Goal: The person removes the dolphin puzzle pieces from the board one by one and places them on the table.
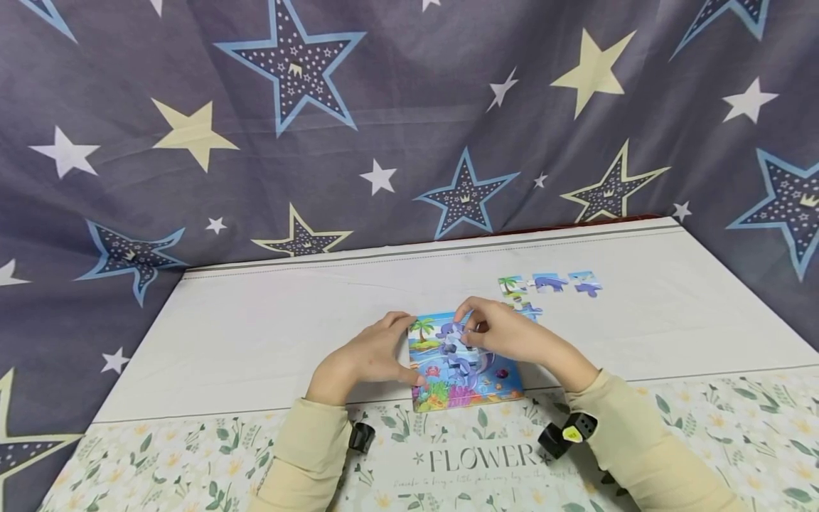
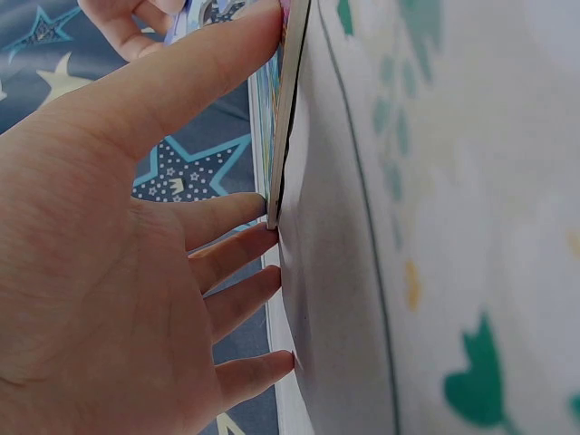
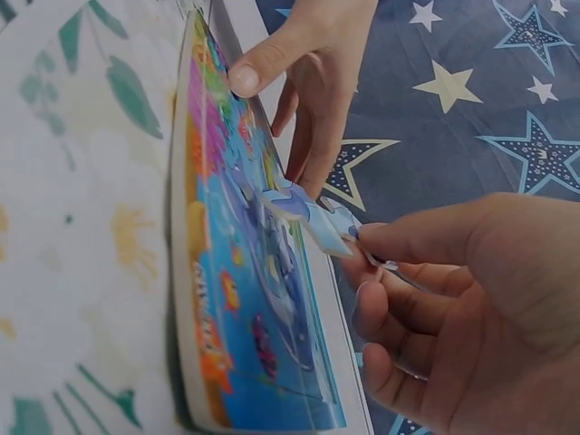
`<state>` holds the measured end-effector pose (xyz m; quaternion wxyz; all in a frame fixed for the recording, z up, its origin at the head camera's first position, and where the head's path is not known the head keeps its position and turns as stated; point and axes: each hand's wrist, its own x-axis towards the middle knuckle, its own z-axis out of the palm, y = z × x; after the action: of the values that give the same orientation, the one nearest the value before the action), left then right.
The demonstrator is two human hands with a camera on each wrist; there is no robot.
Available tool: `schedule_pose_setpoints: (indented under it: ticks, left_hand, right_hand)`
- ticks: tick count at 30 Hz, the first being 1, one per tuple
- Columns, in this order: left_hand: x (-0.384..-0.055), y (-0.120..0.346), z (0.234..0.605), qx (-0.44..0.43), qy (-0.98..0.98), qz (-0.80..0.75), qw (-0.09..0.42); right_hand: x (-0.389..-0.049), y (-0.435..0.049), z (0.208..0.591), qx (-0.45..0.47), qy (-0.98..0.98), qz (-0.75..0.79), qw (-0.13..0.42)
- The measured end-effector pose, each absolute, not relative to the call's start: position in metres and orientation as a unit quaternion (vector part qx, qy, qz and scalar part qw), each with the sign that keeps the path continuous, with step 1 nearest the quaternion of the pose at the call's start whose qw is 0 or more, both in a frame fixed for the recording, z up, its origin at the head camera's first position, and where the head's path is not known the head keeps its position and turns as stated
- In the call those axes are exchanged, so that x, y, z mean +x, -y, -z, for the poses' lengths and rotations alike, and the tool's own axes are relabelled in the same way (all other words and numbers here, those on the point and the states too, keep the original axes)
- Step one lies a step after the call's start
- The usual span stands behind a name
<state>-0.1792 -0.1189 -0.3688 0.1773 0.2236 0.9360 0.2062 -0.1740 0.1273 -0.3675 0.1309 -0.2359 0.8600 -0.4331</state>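
Note:
A jigsaw puzzle board (image 1: 502, 385) with a colourful sea picture lies on the table. My right hand (image 1: 508, 333) is over its upper middle and pinches a blue and purple puzzle piece (image 3: 317, 225) between thumb and forefinger. In the right wrist view this piece stands tilted off the board's surface, partly covered by the fingertips. Along the board's left side, my left hand (image 1: 370, 357) has its thumb on the picture near the lower left. Its other fingers (image 2: 243, 304) extend fairly straight, their tips at the board's edge and the white cloth.
Several loose puzzle pieces lie behind and right of the board: one with a palm tree (image 1: 510, 286), one with a dolphin (image 1: 549, 283), another blue one (image 1: 585, 281). A floral cloth (image 1: 192, 455) covers the table's near part. A starry curtain (image 1: 397, 107) hangs behind.

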Motion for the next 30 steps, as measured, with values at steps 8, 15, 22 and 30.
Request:
schedule_pose_setpoints:
  ticks: [8, 15, 22, 30]
  left_hand:
    - [-0.178, 0.119, 0.368, 0.224, -0.935, -0.21, 0.178]
    - [-0.177, 0.12, 0.368, 0.221, -0.935, -0.211, 0.18]
    - [-0.178, 0.12, 0.369, 0.222, -0.934, -0.214, 0.182]
    - [-0.178, 0.12, 0.369, 0.223, -0.934, -0.212, 0.179]
  right_hand:
    - [-0.178, -0.136, 0.362, -0.225, -0.859, 0.441, 0.131]
    - [-0.182, -0.146, 0.355, -0.212, -0.862, 0.44, 0.137]
    - [-0.186, -0.157, 0.352, -0.209, -0.863, 0.441, 0.131]
    - [-0.188, -0.169, 0.349, -0.206, -0.858, 0.452, 0.135]
